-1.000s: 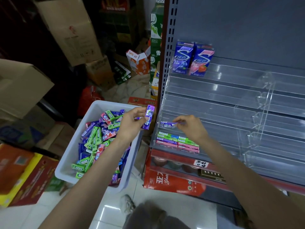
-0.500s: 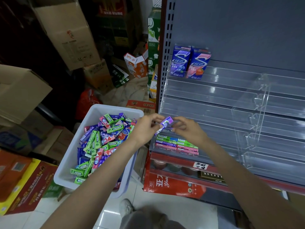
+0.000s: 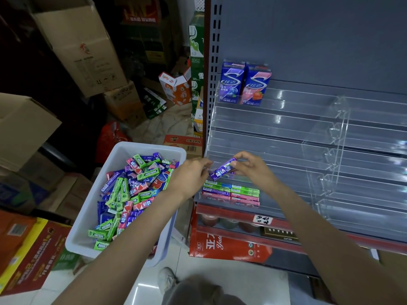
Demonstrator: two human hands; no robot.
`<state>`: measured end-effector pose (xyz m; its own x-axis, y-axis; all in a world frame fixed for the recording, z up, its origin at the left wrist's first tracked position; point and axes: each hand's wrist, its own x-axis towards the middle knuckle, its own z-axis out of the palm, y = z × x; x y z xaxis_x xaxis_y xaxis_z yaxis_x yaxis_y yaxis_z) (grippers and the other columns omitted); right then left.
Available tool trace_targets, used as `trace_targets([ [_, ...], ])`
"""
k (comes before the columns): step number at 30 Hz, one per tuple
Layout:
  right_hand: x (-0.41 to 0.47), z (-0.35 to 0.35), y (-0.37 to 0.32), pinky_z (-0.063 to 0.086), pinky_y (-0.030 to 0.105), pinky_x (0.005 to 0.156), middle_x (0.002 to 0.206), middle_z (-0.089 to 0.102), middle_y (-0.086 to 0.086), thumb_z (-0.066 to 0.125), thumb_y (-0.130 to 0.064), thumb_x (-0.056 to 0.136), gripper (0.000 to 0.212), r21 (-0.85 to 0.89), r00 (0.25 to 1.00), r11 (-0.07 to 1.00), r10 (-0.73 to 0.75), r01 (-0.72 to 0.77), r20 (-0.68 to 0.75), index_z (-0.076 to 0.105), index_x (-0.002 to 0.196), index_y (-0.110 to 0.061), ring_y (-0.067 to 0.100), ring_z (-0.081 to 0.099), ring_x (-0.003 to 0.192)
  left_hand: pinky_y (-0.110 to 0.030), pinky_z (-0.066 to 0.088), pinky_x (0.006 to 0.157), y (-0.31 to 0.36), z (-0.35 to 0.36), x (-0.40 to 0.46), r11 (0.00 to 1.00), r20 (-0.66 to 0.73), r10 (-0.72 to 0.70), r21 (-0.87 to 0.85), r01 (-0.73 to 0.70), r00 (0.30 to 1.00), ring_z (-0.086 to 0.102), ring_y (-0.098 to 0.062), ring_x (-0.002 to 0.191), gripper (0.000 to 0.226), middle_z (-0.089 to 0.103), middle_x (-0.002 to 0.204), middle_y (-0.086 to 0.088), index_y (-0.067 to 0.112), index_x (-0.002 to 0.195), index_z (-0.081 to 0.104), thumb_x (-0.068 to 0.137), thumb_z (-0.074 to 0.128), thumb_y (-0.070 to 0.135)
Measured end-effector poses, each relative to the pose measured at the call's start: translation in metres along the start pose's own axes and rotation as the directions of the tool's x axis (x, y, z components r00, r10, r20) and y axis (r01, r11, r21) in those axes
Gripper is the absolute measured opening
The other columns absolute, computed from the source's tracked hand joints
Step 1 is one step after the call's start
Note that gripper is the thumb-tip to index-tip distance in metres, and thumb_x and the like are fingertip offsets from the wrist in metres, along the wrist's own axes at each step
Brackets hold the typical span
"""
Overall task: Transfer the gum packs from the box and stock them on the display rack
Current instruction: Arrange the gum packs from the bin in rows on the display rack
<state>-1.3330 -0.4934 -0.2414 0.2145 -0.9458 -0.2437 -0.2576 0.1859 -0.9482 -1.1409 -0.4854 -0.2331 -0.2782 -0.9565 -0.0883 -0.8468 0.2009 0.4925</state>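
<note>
Now both hands, left (image 3: 191,177) & right (image 3: 250,169), pinch a purple gum pack (image 3: 222,172) just above the rack's (image 3: 286,137) bottom row.

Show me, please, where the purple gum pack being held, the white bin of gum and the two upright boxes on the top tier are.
purple gum pack (image 3: 222,169): head view, middle of its printed face.
white bin (image 3: 120,150): head view, bare far-left wall.
upright boxes (image 3: 244,84): head view, seam where the two fronts meet.
</note>
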Motion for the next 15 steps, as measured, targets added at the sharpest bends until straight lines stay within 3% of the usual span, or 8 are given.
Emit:
trace_targets([
  [4, 0.002, 0.001, 0.002, 0.053, 0.015, 0.077, 0.095, 0.065, 0.011, 0.05, -0.009, 0.095, 0.009, 0.027, 1.0, 0.999, 0.02, -0.02, -0.01, 0.05, 0.086, -0.011, 0.01, 0.064, 0.082, -0.032, 0.048, 0.071, 0.001, 0.003, 0.0, 0.967, 0.138, 0.102, 0.218, -0.13, 0.985, 0.058, -0.02, 0.103, 0.037, 0.052, 0.13, 0.003, 0.023, 0.132, 0.05, 0.096, 0.044, 0.015],
  [7, 0.0, -0.001, 0.001, 0.049, 0.008, 0.069, 0.088, 0.066, 0.004, 0.049, -0.009, 0.096, 0.014, 0.018, 0.999, 1.0, 0.008, -0.007, -0.04, 0.049, 0.083, -0.015, 0.0, 0.065, 0.073, -0.034, 0.051, 0.076, -0.005, 0.005, 0.001, 0.963, 0.176, 0.11, 0.224, -0.149, 0.978, 0.056, -0.018, 0.108, 0.04, 0.044, 0.137, 0.008, 0.022, 0.135, 0.047, 0.096, 0.043, 0.013],
  [9, -0.002, -0.004, 0.001, 0.045, 0.005, 0.062, 0.084, 0.065, 0.0, 0.049, -0.009, 0.096, 0.013, 0.048, 0.989, 0.998, -0.035, 0.042, -0.143, 0.05, 0.086, -0.017, -0.007, 0.062, 0.065, -0.035, 0.051, 0.079, -0.008, 0.005, 0.002, 0.97, 0.178, 0.113, 0.191, -0.147, 0.977, 0.055, -0.018, 0.11, 0.04, 0.043, 0.138, 0.008, 0.022, 0.135, 0.047, 0.096, 0.043, 0.012],
  [12, -0.006, -0.008, 0.004, 0.051, 0.012, 0.067, 0.085, 0.066, 0.001, 0.05, -0.007, 0.095, 0.011, 0.103, 0.942, 0.986, -0.094, 0.134, -0.322, 0.054, 0.097, -0.017, -0.002, 0.064, 0.065, -0.035, 0.05, 0.083, -0.009, 0.005, 0.004, 0.977, 0.181, 0.12, 0.155, -0.149, 0.976, 0.053, -0.018, 0.113, 0.039, 0.043, 0.138, 0.008, 0.021, 0.134, 0.049, 0.096, 0.043, 0.012],
  [15, -0.01, -0.003, 0.012, 0.056, 0.024, 0.075, 0.092, 0.066, 0.002, 0.051, -0.004, 0.094, 0.014, -0.066, 0.927, 0.991, -0.132, 0.116, -0.352, 0.053, 0.098, -0.017, 0.005, 0.068, 0.074, -0.034, 0.048, 0.085, -0.009, 0.005, 0.005, 0.979, 0.194, 0.114, 0.146, -0.143, 0.974, 0.052, -0.018, 0.115, 0.039, 0.043, 0.139, 0.008, 0.021, 0.134, 0.049, 0.097, 0.043, 0.013],
])
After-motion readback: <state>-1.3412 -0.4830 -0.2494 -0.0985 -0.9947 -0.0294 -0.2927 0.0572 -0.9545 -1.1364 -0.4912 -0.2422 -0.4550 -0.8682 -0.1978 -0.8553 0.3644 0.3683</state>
